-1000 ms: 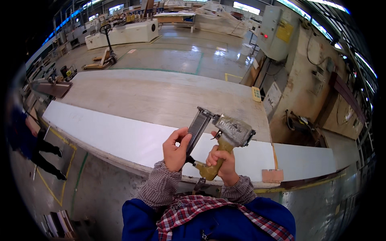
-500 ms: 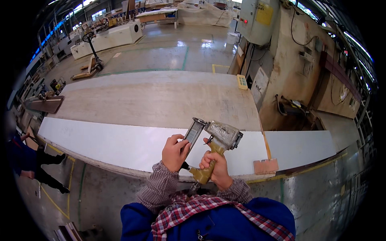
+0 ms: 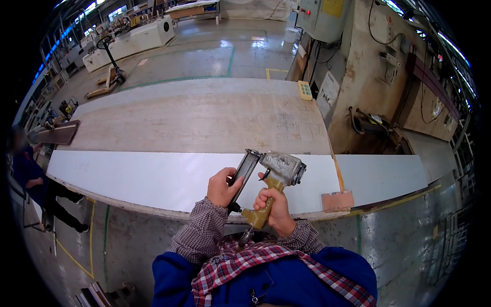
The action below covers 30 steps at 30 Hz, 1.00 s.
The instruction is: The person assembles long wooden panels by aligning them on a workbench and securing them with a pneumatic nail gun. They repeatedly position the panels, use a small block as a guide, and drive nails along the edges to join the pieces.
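My right hand (image 3: 276, 209) is wrapped round the olive-gold handle of a pneumatic nail gun (image 3: 282, 167) with a scuffed silver-grey head. It is held above the near edge of a long white panel (image 3: 128, 176). The fingers of my left hand (image 3: 220, 188) grip the gun's long dark magazine (image 3: 247, 168), thumb and fingertips on its side. An air fitting (image 3: 246, 236) hangs from the handle's lower end, close to my body. Any nails inside the magazine cannot be made out.
A brownish board (image 3: 194, 117) lies beyond the white panel, with a yellow box (image 3: 305, 90) at its far right. A reddish block (image 3: 337, 201) sits by the right near edge. At left stands another person (image 3: 30, 174); a pallet jack (image 3: 113, 69) is farther back.
The magazine's pale inner side showed before; now its face looks dark, and my left fingers have shifted along it. The view has tilted slightly downward. The person at left has moved.
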Each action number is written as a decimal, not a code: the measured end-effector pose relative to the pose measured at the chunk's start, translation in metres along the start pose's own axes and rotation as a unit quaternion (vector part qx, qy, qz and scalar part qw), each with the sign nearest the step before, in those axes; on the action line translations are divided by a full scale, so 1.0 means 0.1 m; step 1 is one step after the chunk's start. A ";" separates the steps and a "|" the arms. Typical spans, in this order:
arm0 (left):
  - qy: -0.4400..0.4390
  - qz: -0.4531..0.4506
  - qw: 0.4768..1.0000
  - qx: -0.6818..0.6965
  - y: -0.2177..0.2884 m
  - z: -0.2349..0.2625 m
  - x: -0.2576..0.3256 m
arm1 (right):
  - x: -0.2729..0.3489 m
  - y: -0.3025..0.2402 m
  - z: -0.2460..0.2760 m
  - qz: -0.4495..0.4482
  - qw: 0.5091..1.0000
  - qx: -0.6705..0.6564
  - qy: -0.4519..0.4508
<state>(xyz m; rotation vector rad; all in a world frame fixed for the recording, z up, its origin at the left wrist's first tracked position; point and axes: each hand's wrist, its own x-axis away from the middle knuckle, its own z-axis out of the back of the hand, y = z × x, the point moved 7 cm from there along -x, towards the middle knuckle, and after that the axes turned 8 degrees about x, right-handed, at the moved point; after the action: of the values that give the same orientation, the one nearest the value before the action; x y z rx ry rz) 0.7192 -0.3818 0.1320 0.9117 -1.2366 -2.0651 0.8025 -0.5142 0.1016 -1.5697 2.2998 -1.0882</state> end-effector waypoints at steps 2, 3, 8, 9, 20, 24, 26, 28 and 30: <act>0.013 0.051 0.998 0.045 -0.18 -0.02 -0.03 | 0.01 0.02 0.02 -0.010 1.000 -0.008 -0.001; -0.044 0.118 0.987 0.097 -0.33 -0.10 -0.07 | 0.02 0.04 0.02 -0.014 1.000 -0.012 -0.002; -0.140 0.218 0.962 0.083 -0.52 -0.23 -0.14 | 0.03 0.09 0.05 -0.018 1.000 -0.007 -0.008; -0.141 0.202 0.968 0.039 -0.48 -0.22 -0.16 | 0.03 0.09 0.04 -0.018 1.000 -0.001 -0.002; -0.210 0.190 0.959 0.003 -0.48 1.16 0.36 | 0.08 0.07 0.35 0.042 0.992 -0.089 0.078; -0.014 0.114 0.963 0.244 -0.51 1.08 0.98 | 0.14 0.10 0.42 0.057 0.987 -0.120 0.089; 0.095 0.058 0.952 0.284 -0.55 0.90 0.84 | 0.20 0.18 0.37 0.029 0.986 -0.122 0.108; 0.149 0.021 0.939 0.308 -0.44 0.63 0.61 | 0.26 0.25 0.33 0.002 0.987 -0.122 0.109; 0.163 0.012 0.935 0.316 -0.18 0.32 0.40 | 0.33 0.16 0.20 0.040 0.989 -0.130 0.056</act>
<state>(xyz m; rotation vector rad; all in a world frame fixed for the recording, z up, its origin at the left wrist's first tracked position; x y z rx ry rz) 0.6670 -0.3875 0.1158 1.4411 -1.7338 -1.4118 0.7858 -0.5488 0.0854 -1.5172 2.6485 -0.9088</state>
